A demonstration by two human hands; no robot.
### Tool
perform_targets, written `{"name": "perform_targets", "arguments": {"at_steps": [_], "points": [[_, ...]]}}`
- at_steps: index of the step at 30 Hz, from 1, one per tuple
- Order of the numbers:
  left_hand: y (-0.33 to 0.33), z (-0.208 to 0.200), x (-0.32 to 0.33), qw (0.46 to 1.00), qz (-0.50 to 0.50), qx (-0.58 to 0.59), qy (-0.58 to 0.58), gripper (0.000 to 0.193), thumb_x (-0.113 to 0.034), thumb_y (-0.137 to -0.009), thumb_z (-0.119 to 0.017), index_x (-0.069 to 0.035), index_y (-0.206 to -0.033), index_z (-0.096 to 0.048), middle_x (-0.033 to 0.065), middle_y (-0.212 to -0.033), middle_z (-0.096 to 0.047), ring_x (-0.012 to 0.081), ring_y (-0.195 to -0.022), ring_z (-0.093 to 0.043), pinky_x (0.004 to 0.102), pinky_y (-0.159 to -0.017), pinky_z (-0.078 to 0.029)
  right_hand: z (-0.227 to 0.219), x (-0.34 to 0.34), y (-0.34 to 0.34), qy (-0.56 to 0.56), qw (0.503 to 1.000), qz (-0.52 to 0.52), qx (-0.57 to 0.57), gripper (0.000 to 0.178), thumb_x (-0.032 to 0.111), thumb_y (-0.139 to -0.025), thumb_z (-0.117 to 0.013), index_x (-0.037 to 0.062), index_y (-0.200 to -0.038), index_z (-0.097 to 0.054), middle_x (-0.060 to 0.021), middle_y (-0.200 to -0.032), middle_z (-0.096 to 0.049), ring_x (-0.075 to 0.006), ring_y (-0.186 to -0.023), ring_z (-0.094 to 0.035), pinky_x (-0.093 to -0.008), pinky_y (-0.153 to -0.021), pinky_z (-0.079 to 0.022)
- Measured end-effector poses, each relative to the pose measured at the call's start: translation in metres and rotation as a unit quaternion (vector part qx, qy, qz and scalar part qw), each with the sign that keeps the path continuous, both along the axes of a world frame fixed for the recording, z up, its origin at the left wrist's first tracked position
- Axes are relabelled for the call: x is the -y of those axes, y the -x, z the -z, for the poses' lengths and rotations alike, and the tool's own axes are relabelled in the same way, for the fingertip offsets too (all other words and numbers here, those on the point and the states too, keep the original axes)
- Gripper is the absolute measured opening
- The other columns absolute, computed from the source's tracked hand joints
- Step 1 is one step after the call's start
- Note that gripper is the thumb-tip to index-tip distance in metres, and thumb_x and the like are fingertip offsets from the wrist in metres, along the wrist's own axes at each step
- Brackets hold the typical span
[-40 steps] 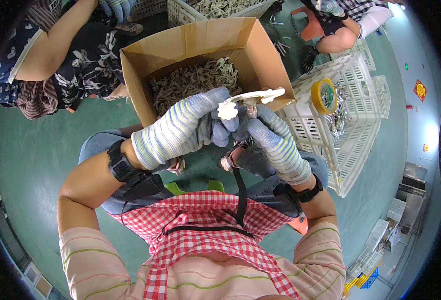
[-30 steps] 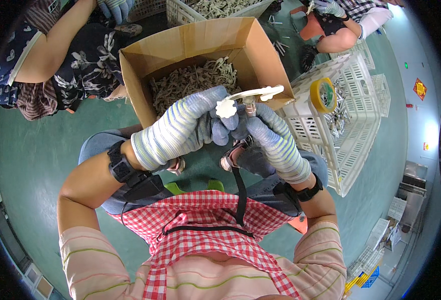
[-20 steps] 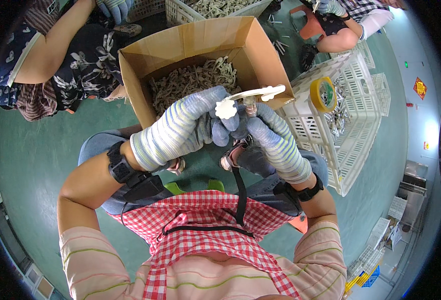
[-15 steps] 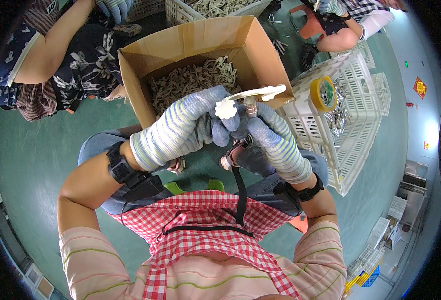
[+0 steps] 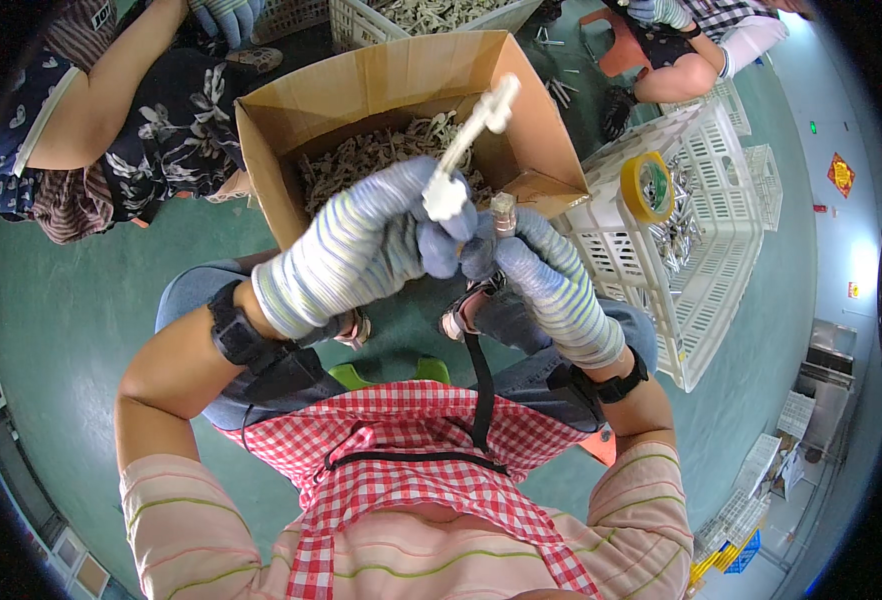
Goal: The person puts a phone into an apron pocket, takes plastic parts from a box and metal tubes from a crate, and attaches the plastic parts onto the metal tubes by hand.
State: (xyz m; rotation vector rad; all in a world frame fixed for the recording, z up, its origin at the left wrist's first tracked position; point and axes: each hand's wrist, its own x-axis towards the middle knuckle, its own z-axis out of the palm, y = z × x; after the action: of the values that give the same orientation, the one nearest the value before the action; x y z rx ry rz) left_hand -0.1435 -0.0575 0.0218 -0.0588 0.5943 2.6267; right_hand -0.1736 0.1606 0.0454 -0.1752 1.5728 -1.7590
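In my gloved left hand (image 5: 351, 255) is a long off-white plastic part (image 5: 468, 138), gripped by its lobed, knob-like end. Its shaft points up and away over the cardboard box (image 5: 381, 82). My right hand (image 5: 561, 290), gloved alike, pinches a short cylinder with a shiny, brownish wrapped-looking end (image 5: 503, 215); what kind of tool it is cannot be made out. Both hands are close together over my knees, fingertips almost meeting. Inside the box lies a heap of similar pale parts (image 5: 361, 165).
Right of the box stands a white plastic crate (image 5: 696, 345) holding shiny metal pieces (image 5: 676, 240). A yellow tape roll (image 5: 633, 195) rests at its near-left rim. Beyond the box is another crate (image 5: 356, 28) of pale parts. Co-workers sit at left (image 5: 161, 130) and far right (image 5: 696, 75).
My left hand has turned the off-white part away from the cylinder: its far end has swung from pointing right to pointing up and away. My right hand has hardly moved.
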Motion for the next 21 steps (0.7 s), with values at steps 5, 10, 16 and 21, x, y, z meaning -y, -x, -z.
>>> {"name": "perform_targets", "arguments": {"at_steps": [5, 10, 16, 21], "points": [[0.003, -0.006, 0.005, 0.998, -0.029, -0.026, 0.054, 0.032, -0.038, -0.095, -0.06, -0.007, -0.1, -0.058, 0.0043, -0.085, -0.059, 0.0096, -0.066, -0.051, 0.0231, -0.06, -0.043, 0.002, -0.001, 0.0, -0.012, 1.0, 0.001, 0.019, 0.036, 0.025, -0.098, -0.055, 0.0074, -0.13, -0.052, -0.0055, -0.102, -0.062, -0.0099, -0.094, -0.058, -0.0219, -0.046, -0.051], [-0.001, -0.012, 0.004, 0.932, -0.011, -0.142, 0.332, 0.033, -0.038, -0.096, -0.059, -0.005, -0.101, -0.06, 0.0029, -0.088, -0.064, 0.0099, -0.074, -0.061, 0.024, -0.069, -0.049, 0.0, 0.001, -0.002, -0.014, 0.995, 0.014, -0.1, 0.035, 0.021, -0.098, -0.055, 0.0038, -0.128, -0.053, -0.0045, -0.105, -0.062, -0.0092, -0.096, -0.057, -0.0235, -0.074, -0.051], [-0.01, -0.014, -0.002, 0.911, -0.014, -0.208, 0.356, 0.019, -0.021, -0.097, -0.058, -0.003, -0.099, -0.06, 0.0005, -0.085, -0.062, 0.0076, -0.075, -0.059, 0.023, -0.068, -0.047, 0.007, -0.003, -0.001, -0.065, 0.984, 0.027, -0.162, 0.032, 0.015, -0.096, -0.057, 0.0006, -0.125, -0.055, -0.0035, -0.104, -0.063, -0.0086, -0.096, -0.056, -0.0233, -0.085, -0.044], [-0.007, -0.009, 0.002, 0.841, -0.041, -0.252, 0.477, 0.017, -0.019, -0.096, -0.057, -0.002, -0.096, -0.061, 0.0011, -0.084, -0.062, 0.0069, -0.076, -0.057, 0.0235, -0.068, -0.046, 0.008, -0.005, 0.001, -0.097, 0.963, 0.035, -0.251, 0.033, 0.015, -0.095, -0.058, -0.0015, -0.123, -0.056, -0.0043, -0.101, -0.063, -0.0105, -0.093, -0.057, -0.0265, -0.082, -0.046]]}}
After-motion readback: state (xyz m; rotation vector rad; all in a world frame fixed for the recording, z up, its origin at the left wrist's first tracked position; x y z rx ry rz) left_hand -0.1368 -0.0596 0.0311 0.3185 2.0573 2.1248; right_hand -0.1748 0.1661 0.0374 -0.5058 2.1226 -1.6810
